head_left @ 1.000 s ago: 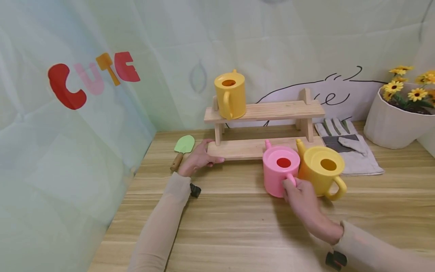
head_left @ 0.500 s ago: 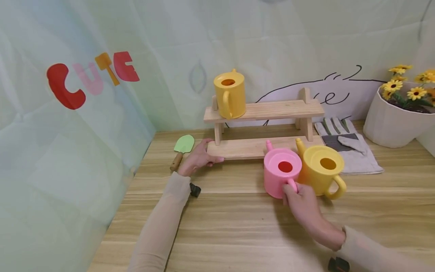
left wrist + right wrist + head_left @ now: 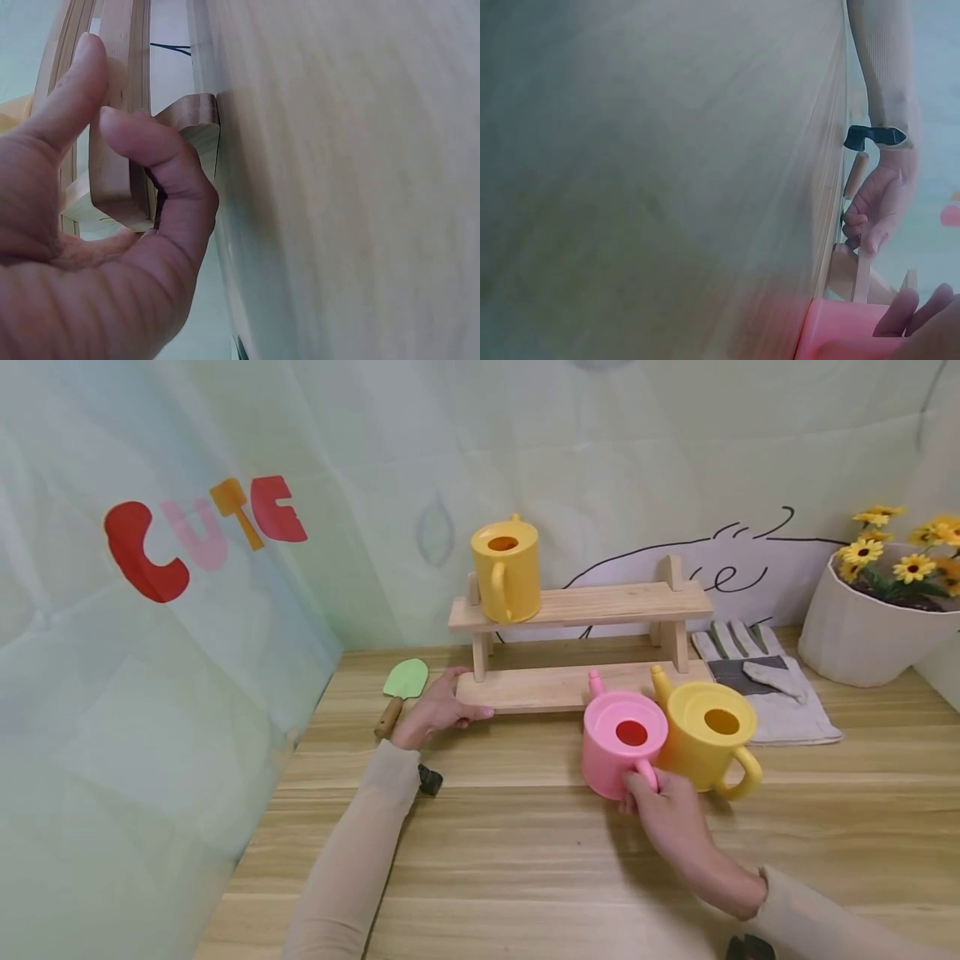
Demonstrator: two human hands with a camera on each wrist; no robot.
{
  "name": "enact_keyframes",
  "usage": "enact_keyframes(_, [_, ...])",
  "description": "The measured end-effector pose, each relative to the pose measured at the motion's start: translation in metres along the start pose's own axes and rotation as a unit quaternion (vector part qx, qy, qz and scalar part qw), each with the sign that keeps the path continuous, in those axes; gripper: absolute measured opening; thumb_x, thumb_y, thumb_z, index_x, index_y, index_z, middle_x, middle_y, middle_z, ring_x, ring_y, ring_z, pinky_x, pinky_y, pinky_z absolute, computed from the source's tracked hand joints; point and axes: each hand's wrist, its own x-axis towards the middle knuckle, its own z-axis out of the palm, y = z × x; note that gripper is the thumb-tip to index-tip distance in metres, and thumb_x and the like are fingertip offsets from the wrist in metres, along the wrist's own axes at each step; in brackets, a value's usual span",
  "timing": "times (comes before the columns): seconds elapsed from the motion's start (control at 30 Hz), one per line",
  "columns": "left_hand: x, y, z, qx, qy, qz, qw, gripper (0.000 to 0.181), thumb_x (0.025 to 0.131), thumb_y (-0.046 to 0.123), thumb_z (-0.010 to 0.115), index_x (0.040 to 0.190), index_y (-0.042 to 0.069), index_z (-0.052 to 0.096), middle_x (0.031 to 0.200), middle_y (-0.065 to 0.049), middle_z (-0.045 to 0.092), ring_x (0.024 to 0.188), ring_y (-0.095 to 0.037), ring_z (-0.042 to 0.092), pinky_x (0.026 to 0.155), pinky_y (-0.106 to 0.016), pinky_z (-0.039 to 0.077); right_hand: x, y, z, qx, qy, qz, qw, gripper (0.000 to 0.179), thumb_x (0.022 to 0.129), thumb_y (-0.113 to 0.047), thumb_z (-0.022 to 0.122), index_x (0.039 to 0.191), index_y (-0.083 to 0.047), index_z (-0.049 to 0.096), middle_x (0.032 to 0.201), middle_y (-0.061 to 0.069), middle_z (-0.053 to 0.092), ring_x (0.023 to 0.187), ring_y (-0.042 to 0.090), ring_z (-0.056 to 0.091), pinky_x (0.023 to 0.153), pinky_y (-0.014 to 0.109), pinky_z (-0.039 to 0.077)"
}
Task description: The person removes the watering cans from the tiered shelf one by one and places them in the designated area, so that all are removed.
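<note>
My left hand (image 3: 438, 708) grips the left end of the lower board of a two-tier wooden shelf (image 3: 585, 603). In the left wrist view its thumb lies along the board's upper face, with curled fingers underneath. My right hand (image 3: 673, 817) holds the handle of a pink watering can (image 3: 611, 767), which stands in front of the lower board with its spout toward the shelf. Close against its right side is a yellow watering can (image 3: 693, 752), its handle facing me. Another yellow watering can (image 3: 521, 577) sits on the upper board's left end.
Left of the shelf lies a small trowel (image 3: 407, 679) with a green blade and wooden handle. A pair of work gloves (image 3: 795, 718) lies to the right. Behind them stands a white pot (image 3: 855, 627) of yellow flowers. A printed cloth (image 3: 390, 460) hangs behind the table.
The pink watering can has shifted slightly right and toward me, with my right hand on its handle. My left hand has stayed on the shelf's lower board.
</note>
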Motion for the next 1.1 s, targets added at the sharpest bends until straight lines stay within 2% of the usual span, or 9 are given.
enact_keyframes(0.2, [-0.001, 0.001, 0.000, 0.002, 0.001, -0.001, 1.0000, 0.104, 0.089, 0.009, 0.092, 0.170, 0.010, 0.027, 0.127, -0.022, 0.063, 0.069, -0.012, 0.058, 0.061, -0.021, 0.052, 0.000, 0.001, -0.003, -0.015, -0.007, 0.010, 0.9998, 0.029, 0.111, -0.023, 0.060, 0.105, 0.001, 0.076, 0.081, 0.000, 0.069, 0.074, 0.016, 0.053, 0.059, 0.023, 0.043])
enact_keyframes(0.33, [0.000, 0.001, -0.001, 0.004, 0.001, 0.000, 1.0000, 0.103, 0.089, 0.008, 0.092, 0.170, 0.009, 0.028, 0.130, -0.023, 0.061, 0.070, -0.012, 0.058, 0.061, -0.021, 0.052, -0.003, 0.002, -0.005, -0.036, -0.002, -0.003, 0.9993, 0.026, 0.108, -0.021, 0.064, 0.117, 0.001, 0.075, 0.088, 0.003, 0.072, 0.079, 0.014, 0.054, 0.064, 0.022, 0.046])
enact_keyframes(0.5, [0.002, -0.002, 0.000, 0.002, 0.001, 0.003, 1.0000, 0.102, 0.089, 0.008, 0.091, 0.169, 0.008, 0.029, 0.133, -0.024, 0.061, 0.071, -0.013, 0.059, 0.060, -0.021, 0.052, -0.008, 0.002, -0.007, -0.060, 0.006, -0.024, 0.9979, 0.030, 0.106, -0.020, 0.069, 0.128, 0.001, 0.070, 0.106, 0.011, 0.072, 0.096, 0.018, 0.057, 0.076, 0.018, 0.049])
enact_keyframes(0.7, [0.002, -0.004, 0.000, 0.002, 0.001, 0.005, 1.0000, 0.101, 0.089, 0.008, 0.091, 0.169, 0.007, 0.029, 0.133, -0.024, 0.062, 0.072, -0.013, 0.059, 0.061, -0.022, 0.052, -0.014, 0.005, -0.013, -0.069, -0.004, -0.018, 0.9975, 0.040, 0.107, -0.027, 0.072, 0.136, -0.002, 0.062, 0.136, 0.018, 0.069, 0.123, 0.028, 0.062, 0.098, 0.023, 0.050])
enact_keyframes(0.8, [0.001, -0.004, 0.000, 0.000, 0.000, 0.003, 1.0000, 0.102, 0.089, 0.008, 0.091, 0.169, 0.008, 0.028, 0.132, -0.023, 0.063, 0.072, -0.013, 0.059, 0.061, -0.022, 0.052, -0.017, 0.005, -0.017, -0.064, -0.009, -0.018, 0.9977, 0.046, 0.107, -0.033, 0.072, 0.141, -0.004, 0.059, 0.145, 0.018, 0.066, 0.134, 0.030, 0.061, 0.102, 0.020, 0.048])
enact_keyframes(0.97, [0.001, -0.003, 0.000, -0.002, -0.002, 0.001, 1.0000, 0.102, 0.090, 0.008, 0.091, 0.170, 0.009, 0.027, 0.132, -0.023, 0.062, 0.070, -0.012, 0.058, 0.061, -0.021, 0.051, -0.025, 0.006, -0.023, -0.054, -0.005, -0.018, 0.9984, 0.051, 0.105, -0.039, 0.075, 0.141, -0.007, 0.057, 0.142, 0.014, 0.067, 0.132, 0.024, 0.062, 0.094, 0.008, 0.046])
enact_keyframes(1.1, [0.001, -0.003, 0.000, -0.005, -0.002, 0.001, 1.0000, 0.102, 0.089, 0.007, 0.091, 0.169, 0.009, 0.028, 0.132, -0.023, 0.061, 0.070, -0.012, 0.058, 0.061, -0.021, 0.051, -0.030, 0.005, -0.030, -0.052, 0.004, -0.023, 0.9984, 0.053, 0.103, -0.039, 0.077, 0.140, -0.008, 0.056, 0.140, 0.010, 0.066, 0.119, 0.008, 0.063, 0.092, 0.010, 0.048])
